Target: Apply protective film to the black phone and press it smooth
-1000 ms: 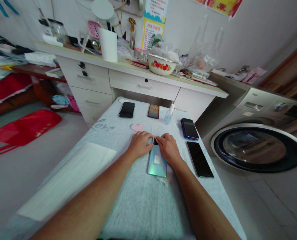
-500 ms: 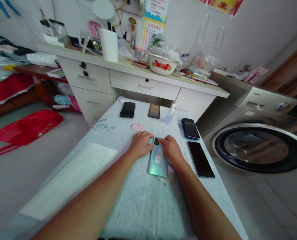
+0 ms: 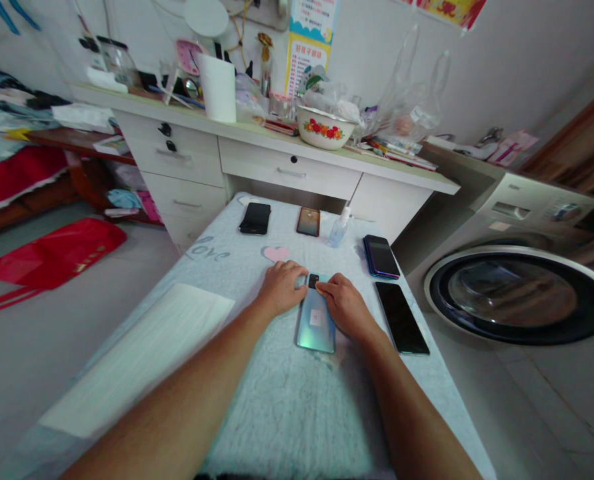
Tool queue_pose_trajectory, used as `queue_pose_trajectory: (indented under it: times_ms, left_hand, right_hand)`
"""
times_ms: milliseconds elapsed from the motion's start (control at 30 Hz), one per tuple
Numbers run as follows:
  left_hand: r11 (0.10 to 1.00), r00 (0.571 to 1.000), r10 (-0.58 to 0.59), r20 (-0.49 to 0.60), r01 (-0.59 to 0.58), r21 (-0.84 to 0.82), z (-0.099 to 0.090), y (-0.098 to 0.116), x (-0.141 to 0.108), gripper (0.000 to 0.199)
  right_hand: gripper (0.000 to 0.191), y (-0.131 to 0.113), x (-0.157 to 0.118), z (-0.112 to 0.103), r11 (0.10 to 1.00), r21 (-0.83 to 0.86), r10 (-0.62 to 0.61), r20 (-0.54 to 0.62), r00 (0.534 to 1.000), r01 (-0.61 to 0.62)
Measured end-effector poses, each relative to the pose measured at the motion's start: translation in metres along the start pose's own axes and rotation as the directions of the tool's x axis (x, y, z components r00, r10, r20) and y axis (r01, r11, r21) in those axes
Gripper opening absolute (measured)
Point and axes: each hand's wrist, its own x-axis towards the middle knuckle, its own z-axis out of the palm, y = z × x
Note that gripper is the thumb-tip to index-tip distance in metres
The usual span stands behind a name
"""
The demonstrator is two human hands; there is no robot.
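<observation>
A smartphone [image 3: 314,330] with a shiny blue-green back lies face down on the cloth-covered table, a pale square sticker in the middle of its back. Its dark camera block [image 3: 313,281] is at the far end. My left hand [image 3: 283,288] grips the phone's upper left edge, thumb against the side. The fingers of my right hand [image 3: 344,301] are pinched together and press down beside the camera block. Whatever small thing they may hold is hidden under the fingertips.
On the table are a black phone [image 3: 255,219], a brown phone-shaped item [image 3: 309,221], a clear spray bottle [image 3: 339,227], stacked phones [image 3: 381,256] and a large dark phone [image 3: 401,319]. A white sheet [image 3: 141,360] lies left. A cluttered desk [image 3: 287,153] and washing machine [image 3: 517,253] stand beyond.
My right fingertips have shifted slightly down the phone's back, so more of the camera block shows. My left hand and the phone stay in place.
</observation>
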Motion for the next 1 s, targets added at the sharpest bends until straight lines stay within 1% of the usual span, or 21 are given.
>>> queue_pose_trajectory:
  times_ms: [100, 167, 400, 633, 833, 1000]
  left_hand:
    - [1.000, 1.000, 0.003, -0.006, -0.003, 0.003, 0.000, -0.001, 0.000, 0.028]
    - [1.000, 1.000, 0.006, -0.009, -0.006, 0.003, 0.000, -0.001, 0.000, 0.027]
    - [1.000, 1.000, 0.018, -0.007, -0.018, 0.006, -0.001, 0.000, -0.001, 0.028]
    - [1.000, 1.000, 0.014, -0.012, -0.014, 0.008, -0.001, 0.001, -0.001, 0.029]
    - [1.000, 1.000, 0.017, -0.011, -0.017, 0.017, 0.001, 0.000, -0.001, 0.031]
    - [0.999, 0.999, 0.024, -0.028, -0.023, 0.029, 0.003, -0.001, 0.000, 0.031]
  right_hand:
    - [0.029, 0.000, -0.001, -0.003, 1.000, 0.028, -0.010, 0.020, 1.000, 0.010]
    - [0.028, 0.002, 0.000, -0.001, 1.000, 0.028, -0.001, 0.002, 1.000, 0.001]
    - [0.029, 0.012, 0.007, 0.012, 0.997, -0.048, 0.064, -0.061, 0.996, -0.067]
    - [0.030, 0.017, 0.015, 0.018, 0.993, -0.087, 0.074, -0.097, 0.993, -0.083]
    - [0.028, 0.018, 0.022, 0.023, 0.980, -0.151, 0.118, -0.103, 0.988, -0.132]
    - [0.029, 0.010, 0.023, 0.020, 0.974, -0.166, 0.145, -0.070, 0.987, -0.155]
